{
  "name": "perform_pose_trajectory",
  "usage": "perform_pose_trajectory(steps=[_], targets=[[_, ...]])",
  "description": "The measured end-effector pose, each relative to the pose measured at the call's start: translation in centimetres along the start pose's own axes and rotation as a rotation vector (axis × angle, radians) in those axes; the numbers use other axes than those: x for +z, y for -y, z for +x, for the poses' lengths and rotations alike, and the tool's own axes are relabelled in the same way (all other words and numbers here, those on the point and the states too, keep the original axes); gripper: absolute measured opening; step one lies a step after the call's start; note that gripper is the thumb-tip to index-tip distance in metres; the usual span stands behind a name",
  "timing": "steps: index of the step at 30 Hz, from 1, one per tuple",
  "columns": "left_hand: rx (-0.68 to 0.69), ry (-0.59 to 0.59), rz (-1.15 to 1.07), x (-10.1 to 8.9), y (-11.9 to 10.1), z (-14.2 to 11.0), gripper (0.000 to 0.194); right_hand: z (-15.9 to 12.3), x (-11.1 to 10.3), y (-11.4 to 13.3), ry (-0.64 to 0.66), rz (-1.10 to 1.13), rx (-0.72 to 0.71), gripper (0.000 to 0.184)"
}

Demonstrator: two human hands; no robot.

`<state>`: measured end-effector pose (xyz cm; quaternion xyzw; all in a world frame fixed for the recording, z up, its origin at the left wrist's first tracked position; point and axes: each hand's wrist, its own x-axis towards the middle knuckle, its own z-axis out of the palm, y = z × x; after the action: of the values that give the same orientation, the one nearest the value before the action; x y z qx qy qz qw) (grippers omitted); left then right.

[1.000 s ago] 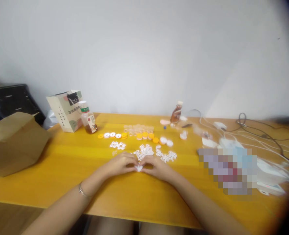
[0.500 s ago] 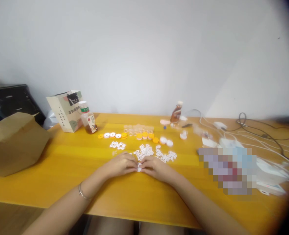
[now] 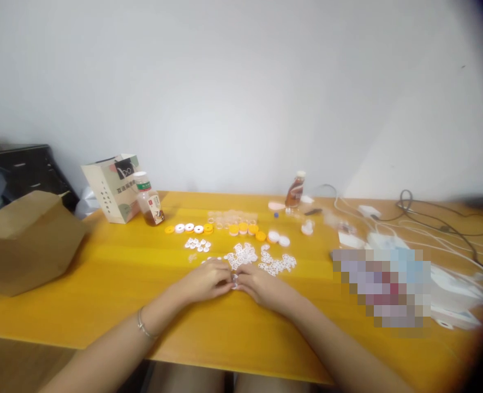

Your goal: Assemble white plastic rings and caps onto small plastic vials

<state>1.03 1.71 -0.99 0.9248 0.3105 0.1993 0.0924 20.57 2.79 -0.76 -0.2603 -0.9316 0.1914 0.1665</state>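
– Yellow wooden table [image 3: 225, 335], pale wall [image 3: 241, 98] behind; where is the small white piece [image 3: 235, 280]?
– Between the fingertips, mostly hidden; left hand [image 3: 208, 280] and right hand [image 3: 263, 285] both appear clamped on it.
– What could go wrong?
– Its smallness could make it slip, or a careless push could scatter the white pile [image 3: 244, 254] just beyond the fingers. Both hands angle inward, palms down.
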Motion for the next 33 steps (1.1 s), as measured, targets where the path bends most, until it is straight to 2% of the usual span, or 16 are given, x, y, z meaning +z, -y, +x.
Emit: perform_pose_trajectory(steps=[6,13,17,23,28,33], targets=[[-0.120,-0.061,-0.094,0.5,0.1,0.3,0.011,0.1,-0.1,-0.1,-0.007,0.026,-0.011,0.022],[-0.103,-0.033,-0.089,0.2,0.0,0.2,0.012,0.2,-0.3,-0.1,-0.040,0.107,0.000,0.016],[-0.092,-0.105,-0.037,-0.5,-0.1,0.0,0.013,0.4,-0.1,0.0,-0.158,0.312,0.110,0.014],[-0.112,-0.169,0.034,-0.5,-0.1,0.2,0.013,1.1,1.2,-0.5,-0.224,0.778,0.228,0.021],[-0.139,-0.189,0.060,-0.3,0.2,0.2,0.012,1.4,1.7,-0.7,-0.277,0.885,0.325,0.027],[-0.127,-0.231,0.035,-0.5,0.3,0.2,0.016,1.6,1.5,-0.6,-0.293,0.972,0.350,0.029]])
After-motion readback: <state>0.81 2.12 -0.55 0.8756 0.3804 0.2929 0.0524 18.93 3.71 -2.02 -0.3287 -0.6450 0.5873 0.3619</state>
